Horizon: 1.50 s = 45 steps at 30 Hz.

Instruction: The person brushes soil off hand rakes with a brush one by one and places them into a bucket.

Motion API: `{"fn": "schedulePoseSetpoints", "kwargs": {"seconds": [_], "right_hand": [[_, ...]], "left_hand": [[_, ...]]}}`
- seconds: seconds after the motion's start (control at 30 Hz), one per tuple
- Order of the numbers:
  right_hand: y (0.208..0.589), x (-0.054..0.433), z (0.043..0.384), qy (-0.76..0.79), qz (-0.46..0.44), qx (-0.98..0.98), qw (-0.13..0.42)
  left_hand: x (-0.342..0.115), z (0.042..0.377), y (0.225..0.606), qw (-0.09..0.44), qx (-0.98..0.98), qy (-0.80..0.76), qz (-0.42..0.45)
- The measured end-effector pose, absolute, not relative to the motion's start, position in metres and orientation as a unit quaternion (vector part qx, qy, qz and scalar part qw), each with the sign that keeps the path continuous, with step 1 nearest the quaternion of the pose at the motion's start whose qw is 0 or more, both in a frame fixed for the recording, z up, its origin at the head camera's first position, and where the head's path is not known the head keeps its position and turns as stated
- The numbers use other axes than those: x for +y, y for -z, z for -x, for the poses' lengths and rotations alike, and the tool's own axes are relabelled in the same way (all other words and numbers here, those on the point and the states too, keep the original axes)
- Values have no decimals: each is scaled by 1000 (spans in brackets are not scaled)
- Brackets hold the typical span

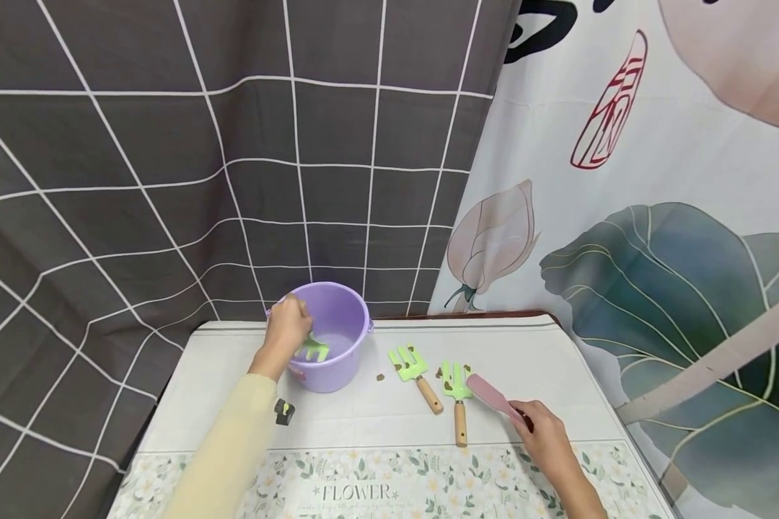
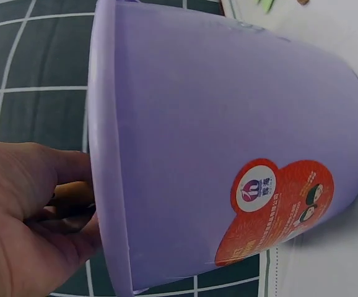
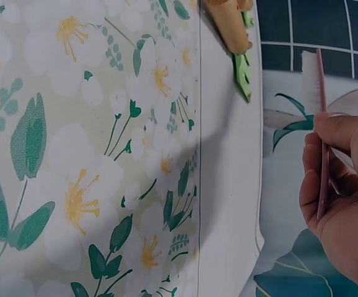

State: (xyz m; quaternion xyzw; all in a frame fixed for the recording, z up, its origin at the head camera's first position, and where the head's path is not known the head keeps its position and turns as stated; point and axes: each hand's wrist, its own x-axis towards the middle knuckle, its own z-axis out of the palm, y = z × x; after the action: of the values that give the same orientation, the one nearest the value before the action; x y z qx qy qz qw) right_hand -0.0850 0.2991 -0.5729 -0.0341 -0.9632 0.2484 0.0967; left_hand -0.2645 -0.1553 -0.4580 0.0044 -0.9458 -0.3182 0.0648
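At the rim of a purple bucket [image 1: 347, 371], my left hand [image 1: 288, 324] grips the wooden handle [image 2: 72, 193] of a small green hand fork. The fork's green tines [image 1: 313, 349] point down inside the bucket. My right hand [image 1: 545, 436] holds a pink brush [image 1: 490, 395] by its handle; white bristles [image 3: 311, 73] show along one side in the right wrist view. Just left of the brush lies a second green hand fork [image 1: 456, 386] with brown specks on it. A third green fork [image 1: 412, 364], also specked with brown, lies slanted between that one and the bucket.
A brown crumb [image 1: 380, 377] lies on the white table [image 1: 337, 418] beside the bucket. Near the left sleeve sits a small black item [image 1: 284, 412]. A flower-print cover [image 1: 363, 461] runs along the front. Behind hang a grey grid curtain [image 1: 337, 194] and a leaf-patterned curtain [image 1: 526, 144].
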Motion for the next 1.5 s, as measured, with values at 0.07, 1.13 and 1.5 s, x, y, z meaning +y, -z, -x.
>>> {"fn": "schedulePoseSetpoints", "kwargs": {"seconds": [0.07,1.13,1.5], "right_hand": [[573,299,85,-249,33,-963,98],[578,302,82,-256,26,-962,92],[579,301,78,-253,40,-963,81]], "left_hand": [[-155,268,458,58,-947,316,4],[-148,306,455,-90,-953,286,-43],[-142,302,467,-84,-948,302,-53]]}}
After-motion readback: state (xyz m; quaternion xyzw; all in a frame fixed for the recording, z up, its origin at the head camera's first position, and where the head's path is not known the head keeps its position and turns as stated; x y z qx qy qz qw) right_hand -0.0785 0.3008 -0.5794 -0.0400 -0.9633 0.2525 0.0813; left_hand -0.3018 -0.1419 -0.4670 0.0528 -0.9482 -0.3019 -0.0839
